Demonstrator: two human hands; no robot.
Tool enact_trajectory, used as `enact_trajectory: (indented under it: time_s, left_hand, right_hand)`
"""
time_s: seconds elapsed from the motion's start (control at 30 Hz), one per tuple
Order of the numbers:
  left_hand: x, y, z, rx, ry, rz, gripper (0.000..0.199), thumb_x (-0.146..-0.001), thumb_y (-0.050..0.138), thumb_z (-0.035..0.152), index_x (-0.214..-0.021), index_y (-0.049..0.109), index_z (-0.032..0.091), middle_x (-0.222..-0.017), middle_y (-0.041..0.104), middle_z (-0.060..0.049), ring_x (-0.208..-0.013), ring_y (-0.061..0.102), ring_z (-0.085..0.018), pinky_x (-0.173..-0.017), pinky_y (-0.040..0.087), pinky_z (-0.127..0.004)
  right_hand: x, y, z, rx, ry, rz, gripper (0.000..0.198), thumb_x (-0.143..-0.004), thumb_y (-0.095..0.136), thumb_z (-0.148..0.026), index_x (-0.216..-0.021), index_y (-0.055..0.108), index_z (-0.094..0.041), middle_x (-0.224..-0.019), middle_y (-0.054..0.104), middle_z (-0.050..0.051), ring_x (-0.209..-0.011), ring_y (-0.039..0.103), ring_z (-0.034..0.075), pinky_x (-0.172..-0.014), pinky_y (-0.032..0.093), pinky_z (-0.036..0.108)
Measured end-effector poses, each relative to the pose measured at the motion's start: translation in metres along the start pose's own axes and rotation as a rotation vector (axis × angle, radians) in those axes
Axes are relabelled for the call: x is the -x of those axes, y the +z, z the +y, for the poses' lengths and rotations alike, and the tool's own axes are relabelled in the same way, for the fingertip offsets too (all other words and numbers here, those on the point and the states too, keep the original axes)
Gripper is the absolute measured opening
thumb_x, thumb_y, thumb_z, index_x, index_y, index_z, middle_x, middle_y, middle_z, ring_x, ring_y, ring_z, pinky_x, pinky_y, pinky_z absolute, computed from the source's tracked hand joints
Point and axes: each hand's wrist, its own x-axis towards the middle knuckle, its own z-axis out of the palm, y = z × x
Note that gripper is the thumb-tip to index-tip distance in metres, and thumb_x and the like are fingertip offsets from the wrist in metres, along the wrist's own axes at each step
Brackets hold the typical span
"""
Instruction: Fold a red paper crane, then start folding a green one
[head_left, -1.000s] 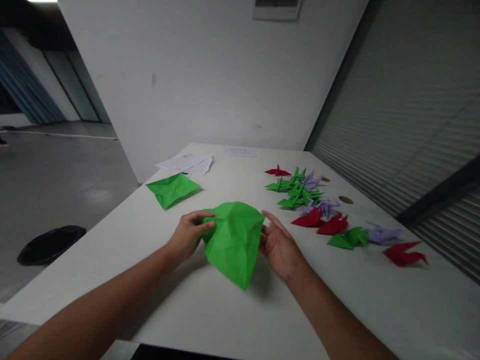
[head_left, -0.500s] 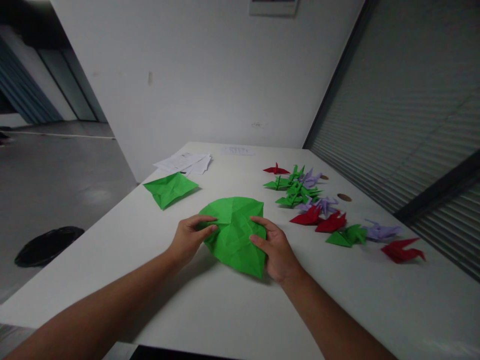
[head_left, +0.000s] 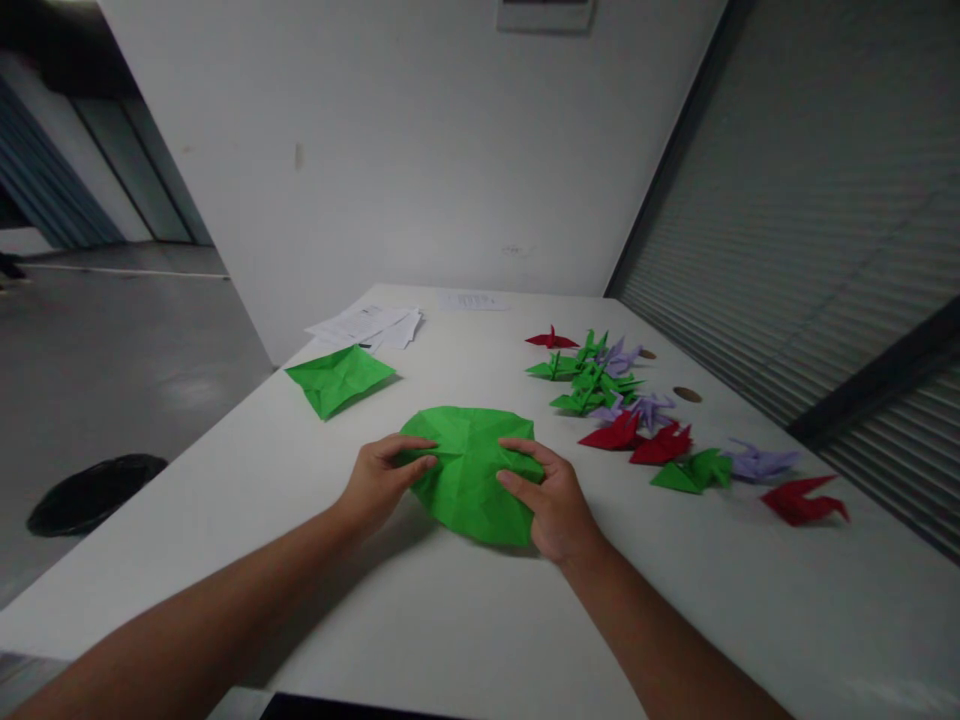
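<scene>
A creased sheet of green origami paper (head_left: 469,480) is held just over the white table, its outline rounded and bowed. On its left side my left hand (head_left: 382,478) pinches the paper between thumb and fingers. My right hand (head_left: 551,495) grips the opposite side in the same way, thumb and fingertips on the upper face. Part of each hand behind the paper is hidden. Another creased green sheet (head_left: 339,378) lies on the table beyond my left hand, its corners slightly raised.
Several folded paper cranes lie to the right: green cranes (head_left: 592,385), red cranes (head_left: 806,500) and purple cranes (head_left: 761,460). Printed papers (head_left: 364,325) rest at the back left of the table (head_left: 225,480). A black-lined bin (head_left: 97,490) stands on the floor at left.
The green paper's sides have been pushed inward, so it looks flatter and rounder. Its top edge sits lower, and its lower right corner no longer juts out. Both hands keep their hold.
</scene>
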Motion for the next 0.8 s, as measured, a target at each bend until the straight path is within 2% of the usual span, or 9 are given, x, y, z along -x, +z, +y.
enact_trajectory:
  time_s: [0.17,0.27,0.33,0.47,0.63,0.73,0.8]
  left_hand:
    - [0.001,0.000,0.002,-0.015,0.034,-0.001,0.020,-0.073,0.089,0.033,-0.090,0.086,0.023,-0.085,0.078,-0.006,-0.079,0.070,-0.023,-0.070,0.055,-0.032]
    - [0.001,-0.001,0.003,-0.012,0.056,0.000,0.018,-0.074,0.089,0.032,-0.089,0.085,0.023,-0.084,0.078,-0.006,-0.078,0.069,-0.022,-0.069,0.055,-0.032]
    - [0.001,-0.001,0.003,-0.005,0.056,0.003,0.017,-0.074,0.089,0.032,-0.088,0.085,0.023,-0.084,0.078,-0.006,-0.078,0.069,-0.022,-0.069,0.055,-0.032]
    - [0.002,-0.001,0.003,0.021,0.053,0.005,0.015,-0.074,0.089,0.031,-0.086,0.085,0.024,-0.083,0.077,-0.005,-0.078,0.070,-0.021,-0.070,0.055,-0.031]
    - [0.003,0.001,0.001,0.081,0.054,-0.018,0.012,-0.073,0.090,0.031,-0.081,0.084,0.024,-0.080,0.075,-0.004,-0.074,0.066,-0.019,-0.066,0.053,-0.030]
    - [0.003,0.003,0.000,0.141,0.074,-0.054,0.010,-0.074,0.091,0.030,-0.078,0.084,0.024,-0.083,0.072,-0.005,-0.079,0.065,-0.020,-0.069,0.053,-0.030]
    - [0.003,0.004,0.001,0.162,0.120,-0.065,0.011,-0.074,0.092,0.031,-0.076,0.084,0.024,-0.090,0.071,-0.006,-0.086,0.064,-0.021,-0.075,0.055,-0.032]
  right_hand:
    - [-0.004,-0.005,0.005,0.214,-0.186,0.001,0.056,-0.070,0.093,-0.032,-0.123,0.074,-0.025,-0.109,0.079,0.006,-0.097,0.073,0.026,-0.090,0.061,0.043]
    - [-0.005,-0.008,0.006,0.318,-0.283,0.009,0.058,-0.071,0.091,-0.030,-0.126,0.073,-0.026,-0.112,0.078,0.007,-0.103,0.072,0.028,-0.094,0.059,0.045]
    - [-0.005,-0.009,0.004,0.403,-0.343,0.034,0.054,-0.070,0.092,-0.029,-0.122,0.076,-0.026,-0.109,0.078,0.007,-0.099,0.071,0.029,-0.095,0.058,0.047]
    - [-0.002,-0.005,-0.003,0.583,-0.489,0.052,0.034,-0.074,0.088,-0.029,-0.107,0.082,-0.030,-0.104,0.079,0.007,-0.097,0.070,0.030,-0.096,0.056,0.048]
    - [-0.004,-0.002,-0.003,0.669,-0.619,0.028,0.018,-0.081,0.083,-0.028,-0.099,0.085,-0.031,-0.094,0.070,0.007,-0.089,0.066,0.027,-0.085,0.056,0.044]
    - [-0.006,-0.005,0.002,0.701,-0.698,0.058,0.016,-0.083,0.082,-0.028,-0.097,0.085,-0.032,-0.103,0.062,0.008,-0.097,0.064,0.026,-0.086,0.056,0.043]
    - [-0.006,-0.007,0.004,0.756,-0.758,0.087,0.014,-0.085,0.079,-0.027,-0.097,0.085,-0.033,-0.119,0.059,0.010,-0.111,0.062,0.028,-0.092,0.055,0.045]
